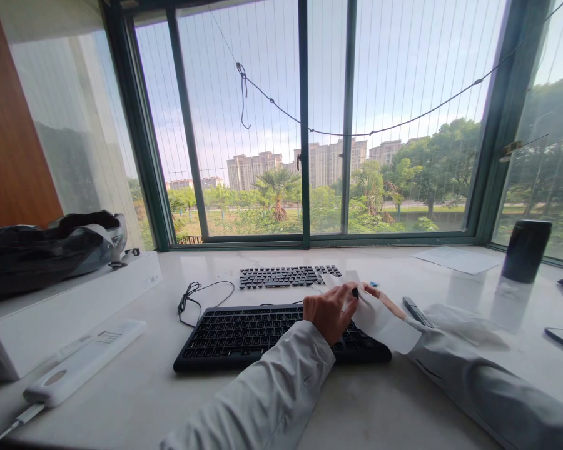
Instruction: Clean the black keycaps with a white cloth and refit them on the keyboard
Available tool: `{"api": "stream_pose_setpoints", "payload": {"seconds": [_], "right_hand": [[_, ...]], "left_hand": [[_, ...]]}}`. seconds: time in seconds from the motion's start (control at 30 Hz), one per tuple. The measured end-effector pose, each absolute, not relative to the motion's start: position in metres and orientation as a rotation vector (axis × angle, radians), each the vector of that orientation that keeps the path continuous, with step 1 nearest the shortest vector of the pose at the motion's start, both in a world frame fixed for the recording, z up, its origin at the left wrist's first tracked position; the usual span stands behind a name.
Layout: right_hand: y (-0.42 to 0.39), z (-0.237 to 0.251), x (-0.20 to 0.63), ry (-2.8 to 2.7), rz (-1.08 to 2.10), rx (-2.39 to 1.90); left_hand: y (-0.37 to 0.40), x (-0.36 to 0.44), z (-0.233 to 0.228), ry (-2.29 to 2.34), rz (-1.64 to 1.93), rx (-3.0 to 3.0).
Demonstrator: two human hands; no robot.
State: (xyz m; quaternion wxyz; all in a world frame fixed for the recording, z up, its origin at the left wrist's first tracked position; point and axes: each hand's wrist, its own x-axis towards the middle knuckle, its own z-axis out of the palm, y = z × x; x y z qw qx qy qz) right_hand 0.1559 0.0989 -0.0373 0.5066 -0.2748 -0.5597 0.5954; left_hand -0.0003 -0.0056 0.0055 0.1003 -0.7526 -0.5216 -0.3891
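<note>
On the pale, glossy stone bench (pixel 403 412) under the window, both hands meet over the right end of a black, low-profile plastic keyboard (pixel 244 334) that lies near the bench's front edge. The left hand (pixel 329 310), in a light grey smooth-fabric sleeve (pixel 272 394), is curled with its fingers pinching a small black keycap-like piece (pixel 355 292) against a white, soft, creased sheet of tissue or cloth (pixel 380 322). The right hand (pixel 380 300) is mostly hidden beneath that sheet; its fingers seem to grip the sheet from below, though how firmly they close cannot be told. The sheet drapes rightward over the wrist and onto the right sleeve (pixel 488 381).

Behind the near keyboard, toward the window edge, lies a second flat panel of loose black keys (pixel 288 275), rectangular and matte. A thin black cable (pixel 192 297) coils on the bench left of the keyboards. Just right of the hands rests a slim dark pen-like stick (pixel 417 311), and a crumpled clear plastic wrapper (pixel 464 322) lies beside it.

At the bench's left edge stands a long white cardboard box (pixel 75 306), with a dark, rumpled fabric bag (pixel 47 247) on top. In front of it lies a white, rounded plastic power strip (pixel 84 362). Toward the right back corner stand a black matte cylinder (pixel 525 250) and a flat white paper sheet (pixel 457 259).
</note>
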Motion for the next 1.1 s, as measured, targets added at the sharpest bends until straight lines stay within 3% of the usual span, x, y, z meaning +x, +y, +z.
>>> {"api": "stream_pose_setpoints", "payload": {"seconds": [0.6,1.1], "right_hand": [[0.071,-0.021,0.149,-1.313,1.623,-0.599],[0.087,-0.026,0.152,-1.359,1.447,-0.78]], "left_hand": [[0.0,-0.002,0.003,-1.632,-1.082,-2.225],[-0.003,-0.001,0.003,-1.565,-1.106,-2.216]]}}
